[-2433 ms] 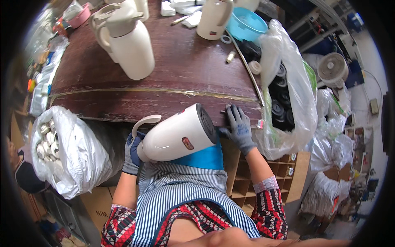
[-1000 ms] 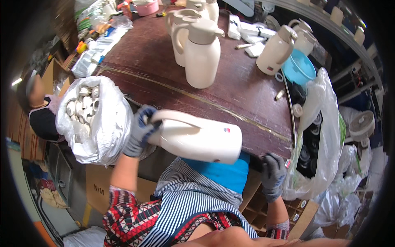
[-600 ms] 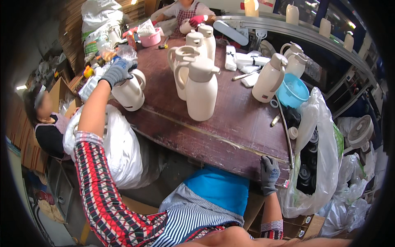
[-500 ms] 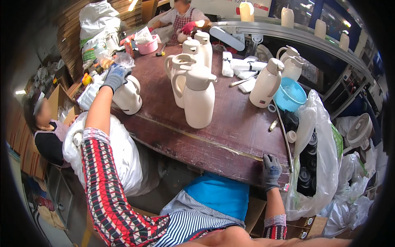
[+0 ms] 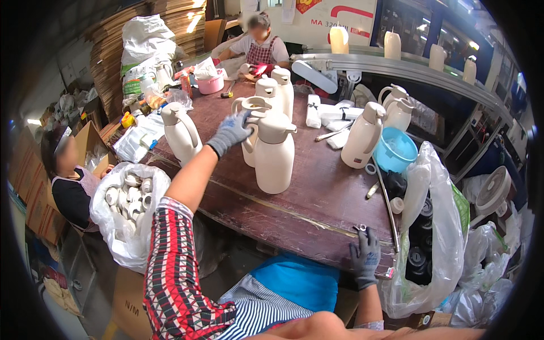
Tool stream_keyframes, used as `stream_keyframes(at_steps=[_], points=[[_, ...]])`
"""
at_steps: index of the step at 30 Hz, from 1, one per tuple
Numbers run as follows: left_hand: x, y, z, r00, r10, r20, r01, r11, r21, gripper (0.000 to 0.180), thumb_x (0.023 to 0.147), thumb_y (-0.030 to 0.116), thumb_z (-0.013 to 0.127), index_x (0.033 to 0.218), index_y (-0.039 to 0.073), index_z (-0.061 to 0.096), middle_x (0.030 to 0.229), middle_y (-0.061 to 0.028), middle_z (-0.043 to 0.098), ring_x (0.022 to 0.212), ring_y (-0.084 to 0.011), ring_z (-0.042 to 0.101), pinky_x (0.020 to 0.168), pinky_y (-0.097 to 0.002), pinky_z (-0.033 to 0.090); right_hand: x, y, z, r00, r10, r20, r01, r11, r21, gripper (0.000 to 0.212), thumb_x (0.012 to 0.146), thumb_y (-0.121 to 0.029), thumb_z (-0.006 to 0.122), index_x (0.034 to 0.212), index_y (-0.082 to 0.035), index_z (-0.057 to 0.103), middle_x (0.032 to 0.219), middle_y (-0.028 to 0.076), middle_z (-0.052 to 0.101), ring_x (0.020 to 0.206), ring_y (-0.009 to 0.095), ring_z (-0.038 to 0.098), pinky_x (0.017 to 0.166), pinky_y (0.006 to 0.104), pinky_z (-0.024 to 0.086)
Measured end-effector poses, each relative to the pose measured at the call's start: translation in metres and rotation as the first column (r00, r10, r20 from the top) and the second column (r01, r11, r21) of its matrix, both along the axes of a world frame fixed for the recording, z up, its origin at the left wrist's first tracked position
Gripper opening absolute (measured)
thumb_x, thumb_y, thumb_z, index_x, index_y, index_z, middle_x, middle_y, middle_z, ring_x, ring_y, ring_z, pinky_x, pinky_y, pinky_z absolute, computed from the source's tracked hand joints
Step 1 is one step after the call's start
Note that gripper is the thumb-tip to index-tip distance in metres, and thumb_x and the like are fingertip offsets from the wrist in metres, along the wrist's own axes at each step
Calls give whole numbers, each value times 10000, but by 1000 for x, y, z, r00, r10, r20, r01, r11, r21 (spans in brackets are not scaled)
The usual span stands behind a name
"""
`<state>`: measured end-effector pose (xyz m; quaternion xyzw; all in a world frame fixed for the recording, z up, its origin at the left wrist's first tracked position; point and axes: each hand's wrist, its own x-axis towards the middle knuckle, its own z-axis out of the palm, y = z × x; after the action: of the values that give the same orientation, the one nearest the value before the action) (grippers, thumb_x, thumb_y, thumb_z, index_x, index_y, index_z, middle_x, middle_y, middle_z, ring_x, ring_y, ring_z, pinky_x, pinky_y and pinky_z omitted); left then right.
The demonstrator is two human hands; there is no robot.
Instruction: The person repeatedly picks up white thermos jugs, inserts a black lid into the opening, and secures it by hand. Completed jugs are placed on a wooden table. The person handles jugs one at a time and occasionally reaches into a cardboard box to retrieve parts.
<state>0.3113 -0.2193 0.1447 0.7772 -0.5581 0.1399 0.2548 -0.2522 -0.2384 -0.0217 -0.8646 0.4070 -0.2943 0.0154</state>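
Note:
My left hand (image 5: 231,133), in a grey knit glove, reaches over the table with its fingers stretched out by the handle of the front cream thermos jug (image 5: 275,158). Whether it touches the handle, I cannot tell. Just behind stands a jug with an uncovered mouth (image 5: 253,104), partly hidden by the hand and the front jug. Another cream jug (image 5: 180,136) stands left of my forearm. My gloved right hand (image 5: 365,258) is at the table's near right edge, its fingertips closed around a small shiny metal piece (image 5: 361,228).
Another jug (image 5: 362,136) stands at the right beside a blue basin (image 5: 395,148). A bag of white parts (image 5: 130,198) sits left of the table (image 5: 317,198); a clear bag with black parts (image 5: 419,249) is at the right. Co-workers sit across and at the left.
My left hand has left the left jug, now upright, and moved right to the front jug. My right hand has drawn slightly nearer; a small shiny piece now shows at its fingertips.

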Motion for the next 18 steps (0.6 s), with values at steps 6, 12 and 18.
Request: stream_keyframes(at_steps=[6,12,18], points=[[-116,37,-8,996,-64,-57,65,998,19,926,888,457,741,1610,102,283,1254,-254,680,1021,-393,723,836,-495,591,-19,38,10,993,101,68,-104,993,47,516,812,-217,770,1299,-111,638,1400,199,592,1234,431,566,1034,521,467],[-173,80,41,876,-412,251,412,910,58,613,957,297,637,1547,202,500,1039,-97,626,887,-337,679,772,-457,582,-6,63,17,973,172,154,-184,981,65,514,827,-218,771,1316,-132,638,1413,183,587,1241,402,570,1046,507,458],[-203,58,68,553,-638,537,528,766,366,932,691,198,772,1555,344,457,1628,-119,358,1527,-446,264,1196,-643,279,5,72,6,818,94,568,-332,883,332,654,876,-239,788,1458,-92,527,1536,157,491,1358,351,530,1114,477,456]])
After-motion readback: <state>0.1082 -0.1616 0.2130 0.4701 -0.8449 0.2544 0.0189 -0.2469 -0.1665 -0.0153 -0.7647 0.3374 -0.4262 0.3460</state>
